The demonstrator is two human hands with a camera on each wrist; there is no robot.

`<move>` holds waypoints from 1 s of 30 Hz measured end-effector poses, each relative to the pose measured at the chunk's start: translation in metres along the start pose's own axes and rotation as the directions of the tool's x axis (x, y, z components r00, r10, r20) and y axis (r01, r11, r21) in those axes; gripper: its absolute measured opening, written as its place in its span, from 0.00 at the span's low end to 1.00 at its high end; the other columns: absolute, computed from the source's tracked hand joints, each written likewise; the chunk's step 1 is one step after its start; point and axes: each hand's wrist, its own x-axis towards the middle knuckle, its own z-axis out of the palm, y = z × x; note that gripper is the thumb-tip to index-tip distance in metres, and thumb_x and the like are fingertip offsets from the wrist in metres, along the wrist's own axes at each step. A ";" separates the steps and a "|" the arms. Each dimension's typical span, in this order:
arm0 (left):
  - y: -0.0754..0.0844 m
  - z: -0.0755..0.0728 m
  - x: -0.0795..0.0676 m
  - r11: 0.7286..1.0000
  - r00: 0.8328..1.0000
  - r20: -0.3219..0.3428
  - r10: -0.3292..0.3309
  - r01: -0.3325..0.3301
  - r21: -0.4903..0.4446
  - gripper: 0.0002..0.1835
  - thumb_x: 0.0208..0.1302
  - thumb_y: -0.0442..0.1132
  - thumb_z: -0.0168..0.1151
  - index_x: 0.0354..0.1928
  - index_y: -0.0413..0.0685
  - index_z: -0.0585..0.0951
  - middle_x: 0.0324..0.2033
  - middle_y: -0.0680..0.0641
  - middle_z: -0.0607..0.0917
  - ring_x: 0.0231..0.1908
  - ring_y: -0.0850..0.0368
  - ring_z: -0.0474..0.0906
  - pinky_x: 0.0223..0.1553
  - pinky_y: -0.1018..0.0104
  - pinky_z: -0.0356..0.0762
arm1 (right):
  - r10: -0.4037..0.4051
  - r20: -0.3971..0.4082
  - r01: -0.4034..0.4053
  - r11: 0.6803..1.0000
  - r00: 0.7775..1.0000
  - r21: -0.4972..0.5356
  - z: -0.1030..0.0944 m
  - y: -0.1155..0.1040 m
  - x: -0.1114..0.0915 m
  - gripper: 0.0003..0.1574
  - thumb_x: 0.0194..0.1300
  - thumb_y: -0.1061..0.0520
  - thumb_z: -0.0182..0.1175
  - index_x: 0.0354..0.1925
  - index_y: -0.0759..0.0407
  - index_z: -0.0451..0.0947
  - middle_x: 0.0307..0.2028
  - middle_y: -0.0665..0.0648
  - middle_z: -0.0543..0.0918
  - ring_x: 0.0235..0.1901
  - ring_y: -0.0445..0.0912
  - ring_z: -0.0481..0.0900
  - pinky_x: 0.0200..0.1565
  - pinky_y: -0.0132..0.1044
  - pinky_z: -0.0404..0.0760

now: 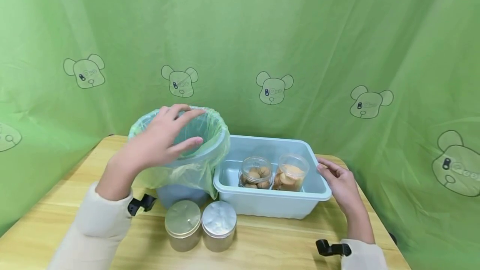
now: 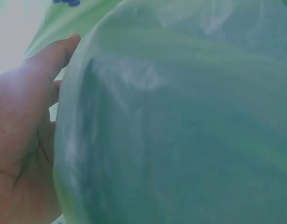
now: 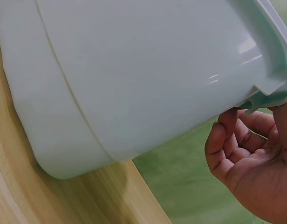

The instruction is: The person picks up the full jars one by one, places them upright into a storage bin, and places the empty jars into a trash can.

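Holds left hand [image 1: 161, 138] over the mouth of the bin [image 1: 170, 195], with fingers bent softly, thumb well apart and the grip wide, holding nothing (cannot tell whether touching the green liner [image 1: 200, 176]). Pinches the right-end rim of the blue tub [image 1: 270, 205] between thumb and fingers of right hand [image 1: 342, 182], in a closed grip. Has that tub on the wooden desk [image 1: 277, 245], just right of the bin, and inside it a clear jar [image 1: 256, 175] of round brown nuts beside a clear cup [image 1: 289, 176] of pale slices. Has a gold-lidded jar [image 1: 183, 220] and a silver-lidded jar [image 1: 219, 222] standing side by side in front of the bin, with contents hidden. Faces a green curtain [image 1: 318, 32] with printed bear heads [image 1: 181, 82].
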 end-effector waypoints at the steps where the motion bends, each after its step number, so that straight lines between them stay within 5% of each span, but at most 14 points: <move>1: -0.003 0.000 -0.003 1.000 1.000 -0.011 -0.012 0.012 -0.015 0.34 0.65 0.63 0.52 0.71 0.71 0.58 0.64 0.46 0.63 0.59 0.45 0.59 0.55 0.45 0.64 | 0.001 -0.002 -0.001 1.000 1.000 0.001 0.000 0.000 0.000 0.35 0.67 0.38 0.54 0.65 0.55 0.70 0.55 0.59 0.76 0.43 0.38 0.78 0.39 0.33 0.79; 11: -0.042 0.001 -0.032 0.992 0.988 -0.107 -0.109 0.102 -0.071 0.33 0.65 0.56 0.57 0.71 0.66 0.60 0.62 0.42 0.65 0.56 0.43 0.60 0.51 0.41 0.63 | 0.011 -0.021 -0.010 1.000 1.000 0.026 0.000 -0.002 -0.003 0.35 0.66 0.39 0.56 0.64 0.54 0.71 0.53 0.57 0.78 0.41 0.38 0.79 0.38 0.33 0.80; 21: -0.068 -0.006 -0.057 0.960 0.957 -0.143 -0.254 0.232 -0.154 0.31 0.69 0.53 0.52 0.72 0.63 0.58 0.65 0.39 0.62 0.61 0.36 0.55 0.52 0.33 0.57 | -0.014 -0.025 0.014 1.000 1.000 0.020 0.001 -0.004 -0.002 0.34 0.67 0.40 0.55 0.64 0.56 0.71 0.52 0.59 0.78 0.40 0.38 0.79 0.38 0.33 0.80; 30: -0.083 0.007 -0.075 0.924 0.923 -0.207 -0.324 0.262 -0.278 0.28 0.73 0.48 0.47 0.72 0.60 0.58 0.61 0.37 0.65 0.49 0.43 0.69 0.47 0.48 0.67 | -0.001 -0.021 0.001 1.000 1.000 0.017 0.001 -0.003 -0.003 0.35 0.66 0.38 0.55 0.64 0.56 0.70 0.53 0.60 0.77 0.41 0.38 0.79 0.38 0.33 0.80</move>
